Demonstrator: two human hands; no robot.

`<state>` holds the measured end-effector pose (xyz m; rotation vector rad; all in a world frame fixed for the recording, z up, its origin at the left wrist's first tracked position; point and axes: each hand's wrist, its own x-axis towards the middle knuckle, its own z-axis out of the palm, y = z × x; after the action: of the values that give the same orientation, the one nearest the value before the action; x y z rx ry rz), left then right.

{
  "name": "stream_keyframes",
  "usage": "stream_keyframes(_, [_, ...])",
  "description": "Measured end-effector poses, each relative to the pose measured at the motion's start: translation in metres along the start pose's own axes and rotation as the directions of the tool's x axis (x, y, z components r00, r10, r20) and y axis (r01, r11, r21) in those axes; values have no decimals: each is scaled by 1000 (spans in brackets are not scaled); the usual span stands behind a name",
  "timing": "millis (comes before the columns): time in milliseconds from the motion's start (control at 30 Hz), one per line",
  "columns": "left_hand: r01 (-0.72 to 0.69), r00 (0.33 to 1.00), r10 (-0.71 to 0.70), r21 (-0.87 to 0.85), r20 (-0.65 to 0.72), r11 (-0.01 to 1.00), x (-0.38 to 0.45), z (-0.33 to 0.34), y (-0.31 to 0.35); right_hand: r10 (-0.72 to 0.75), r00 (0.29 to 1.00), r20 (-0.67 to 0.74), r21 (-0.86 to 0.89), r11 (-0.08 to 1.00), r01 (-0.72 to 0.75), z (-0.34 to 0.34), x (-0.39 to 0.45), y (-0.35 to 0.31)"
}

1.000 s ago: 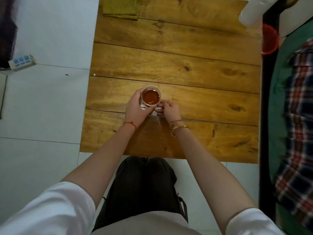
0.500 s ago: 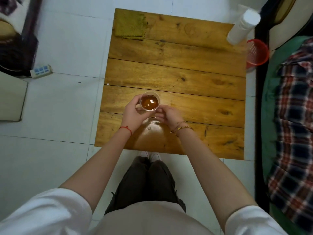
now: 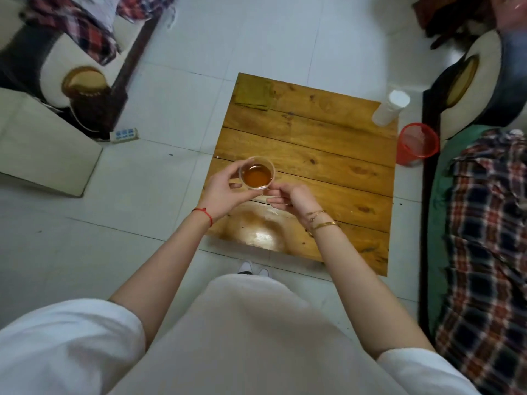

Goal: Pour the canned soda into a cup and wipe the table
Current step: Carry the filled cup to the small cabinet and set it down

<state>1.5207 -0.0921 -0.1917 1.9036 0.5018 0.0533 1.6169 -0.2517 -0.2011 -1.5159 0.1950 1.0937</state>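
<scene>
Above the near-left part of the wooden table [image 3: 328, 155], at about the centre of my view, I hold a clear cup [image 3: 257, 172] of amber soda. My left hand [image 3: 224, 195] curls around its wall from seven o'clock, thumb and fingers gripping it, a red string at my wrist. My right hand [image 3: 291, 196] sits at the cup's five o'clock, its fingertips [image 3: 271, 192] touching the lower rim, the fingers bent in toward the cup; whether they truly pinch it or only rest against it I cannot tell. Gold bangles circle that wrist. Below the hands, at six o'clock from the cup, the table's near plank shines with a wet-looking glare. At the table's far-left corner, around twelve o'clock from the cup, lies a folded green cloth [image 3: 252, 91]. At two o'clock, on the far-right corner, stands a white cylindrical container [image 3: 390, 108], and just beside it on the tiled floor sits a red mesh basket [image 3: 416, 143].
</scene>
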Motion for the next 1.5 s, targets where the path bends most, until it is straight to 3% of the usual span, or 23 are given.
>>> stream_keyframes(333, [-9, 995, 4, -46, -101, 999, -69, -24, 12, 7, 998, 59, -91, 996, -2, 30, -43, 5])
stream_keyframes(633, [27, 960, -52, -94, -276, 995, -129, -76, -1, -5, 976, 216, -265, 962, 63, 99, -66, 0])
stream_keyframes(900, [88, 873, -154, -162, -462, 983, -194, -150, -45, 76, 940, 333, -430, 899, 80, 216, -69, 13])
stream_keyframes(1033, [119, 814, -216, -209, -539, 971, -229, -203, -76, 89, 892, 444, -458, 878, 141, 287, -70, 29])
stream_keyframes(1500, [182, 636, -283, -216, -718, 959, -336, -397, -159, 176, 779, 602, -507, 838, 203, 548, -76, 77])
